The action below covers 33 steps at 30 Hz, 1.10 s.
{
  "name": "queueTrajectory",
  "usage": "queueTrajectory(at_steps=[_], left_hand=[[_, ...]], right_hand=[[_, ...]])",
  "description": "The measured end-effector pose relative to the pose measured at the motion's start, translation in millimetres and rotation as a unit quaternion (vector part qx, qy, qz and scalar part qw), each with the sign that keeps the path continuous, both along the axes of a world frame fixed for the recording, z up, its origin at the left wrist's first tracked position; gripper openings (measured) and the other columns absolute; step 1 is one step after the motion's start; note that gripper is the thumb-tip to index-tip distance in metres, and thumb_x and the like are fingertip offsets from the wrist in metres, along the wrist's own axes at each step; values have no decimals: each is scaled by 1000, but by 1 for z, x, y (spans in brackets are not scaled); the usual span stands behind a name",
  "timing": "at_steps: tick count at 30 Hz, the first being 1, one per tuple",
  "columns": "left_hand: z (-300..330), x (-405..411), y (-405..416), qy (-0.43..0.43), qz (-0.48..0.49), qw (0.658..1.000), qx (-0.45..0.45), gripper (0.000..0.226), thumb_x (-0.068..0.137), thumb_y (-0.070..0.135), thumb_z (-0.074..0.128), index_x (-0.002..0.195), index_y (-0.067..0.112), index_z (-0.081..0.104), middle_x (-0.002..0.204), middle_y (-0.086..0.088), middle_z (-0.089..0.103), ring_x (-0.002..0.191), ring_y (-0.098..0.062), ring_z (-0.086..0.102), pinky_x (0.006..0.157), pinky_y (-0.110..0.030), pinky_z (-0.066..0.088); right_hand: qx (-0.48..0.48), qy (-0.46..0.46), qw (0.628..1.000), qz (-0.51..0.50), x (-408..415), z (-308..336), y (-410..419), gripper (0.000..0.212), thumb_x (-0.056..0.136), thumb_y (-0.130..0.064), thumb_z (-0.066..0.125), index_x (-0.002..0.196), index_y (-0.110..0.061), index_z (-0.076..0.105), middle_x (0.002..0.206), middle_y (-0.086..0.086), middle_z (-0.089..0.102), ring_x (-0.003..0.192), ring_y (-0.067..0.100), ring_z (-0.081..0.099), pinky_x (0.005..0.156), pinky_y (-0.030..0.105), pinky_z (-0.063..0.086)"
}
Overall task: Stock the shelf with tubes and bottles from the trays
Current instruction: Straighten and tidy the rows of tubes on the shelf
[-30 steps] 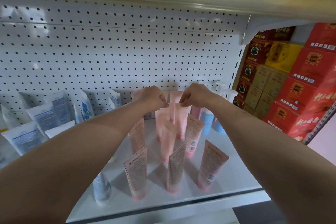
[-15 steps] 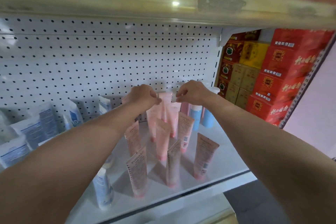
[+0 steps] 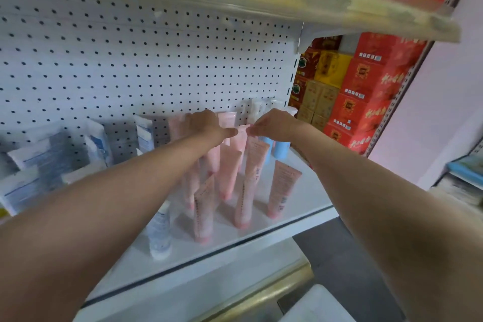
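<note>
Hands meet over the back of the white metal shelf [image 3: 295, 201]: my left hand [image 3: 206, 124] and right hand [image 3: 274, 123] each pinch one top corner of a pale pink plastic tube [image 3: 239, 138] standing cap-down in the rear row, thumb and fingertips closed on its flat crimped edge, the other fingers curled. I count about nine pink tubes standing on their caps in this cluster; the ones behind my forearm are partly hidden, so the number is loose. Four of them sit clear in front, among them the peach-pink tube nearest the right edge [image 3: 283, 188]. Two light blue bottles [image 3: 281, 149] stand just beside the cluster at the back right. One white tube with blue print [image 3: 160, 232] stands near the shelf's front lip. White-and-blue sachets [image 3: 39, 165] lean against the perforated white back panel [image 3: 130, 60] at left, too blurred to count. Red and yellow cartons [image 3: 360, 91] are stacked beyond the shelf's end.
</note>
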State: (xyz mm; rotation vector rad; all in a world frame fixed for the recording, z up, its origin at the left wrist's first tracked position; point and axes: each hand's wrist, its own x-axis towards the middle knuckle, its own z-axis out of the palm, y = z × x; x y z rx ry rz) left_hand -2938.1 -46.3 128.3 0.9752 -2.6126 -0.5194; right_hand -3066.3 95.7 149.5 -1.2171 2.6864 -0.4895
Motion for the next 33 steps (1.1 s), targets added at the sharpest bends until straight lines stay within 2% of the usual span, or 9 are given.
queueTrajectory(at_steps=[3, 8, 10, 14, 20, 23, 27, 30, 33], left_hand=[[1, 5, 8, -4, 5, 1000, 20, 55, 84, 63, 65, 66, 13, 51, 69, 0, 52, 83, -24, 51, 72, -28, 33], [12, -1, 20, -32, 7, 999, 28, 57, 83, 66, 64, 95, 10, 60, 91, -5, 56, 104, -27, 61, 74, -28, 36], [14, -3, 25, -44, 13, 998, 34, 57, 83, 65, 65, 93, 11, 54, 92, -4, 55, 97, -25, 58, 74, -28, 35], [12, -6, 30, -54, 31, 997, 36, 54, 85, 63, 65, 93, 11, 53, 87, -1, 52, 87, -20, 49, 68, -26, 36], [5, -5, 25, -43, 44, 998, 15, 55, 82, 67, 63, 77, 13, 55, 87, -8, 67, 91, -25, 62, 77, -32, 38], [2, 1, 19, -24, -8, 999, 45, 35, 83, 57, 70, 86, 21, 68, 96, 0, 67, 96, -20, 60, 81, -29, 40], [-4, 7, 14, -19, -52, 995, 87, 18, 79, 46, 80, 84, 31, 72, 93, 8, 65, 95, -18, 64, 83, -25, 47], [-6, 7, 13, -28, -57, 993, 96, 18, 79, 40, 81, 92, 28, 76, 84, 11, 61, 74, -14, 61, 78, -23, 45], [-8, 6, 12, -43, -57, 995, 74, 15, 79, 35, 82, 91, 30, 76, 87, 11, 63, 85, -20, 58, 88, -28, 51]], right_hand=[[19, -12, 1000, 10, -1, -1, 1, 43, 96, -62, 49, 101, -32, 79, 111, -2, 72, 100, 14, 61, 90, 38, 55], [42, -29, 998, 24, -9, 6, 0, 49, 100, -62, 39, 91, -32, 77, 104, -2, 71, 80, 6, 55, 85, 32, 47], [47, -48, 997, 35, -13, 6, 0, 53, 97, -65, 40, 91, -30, 79, 102, -3, 72, 89, 12, 61, 91, 41, 55], [37, -65, 995, 59, -25, 3, 0, 57, 92, -71, 41, 89, -29, 80, 101, -6, 74, 99, 16, 64, 85, 48, 59], [24, -98, 992, 73, -33, -1, 4, 54, 92, -69, 43, 87, -29, 80, 99, -5, 74, 94, 16, 65, 82, 49, 60], [16, -101, 992, 70, -33, -3, 6, 56, 93, -67, 43, 87, -26, 79, 86, -7, 76, 87, 16, 66, 79, 45, 60], [15, -90, 994, 66, -32, -5, 8, 55, 99, -59, 41, 93, -19, 77, 79, -8, 76, 76, 9, 62, 63, 28, 45], [17, -92, 993, 76, -32, -4, 7, 43, 100, -45, 45, 97, -16, 77, 85, -5, 77, 76, 7, 62, 60, 25, 42], [31, -83, 993, 72, -32, -3, 8, 26, 93, -22, 55, 97, -7, 76, 81, -4, 74, 68, 14, 57, 58, 24, 43]])
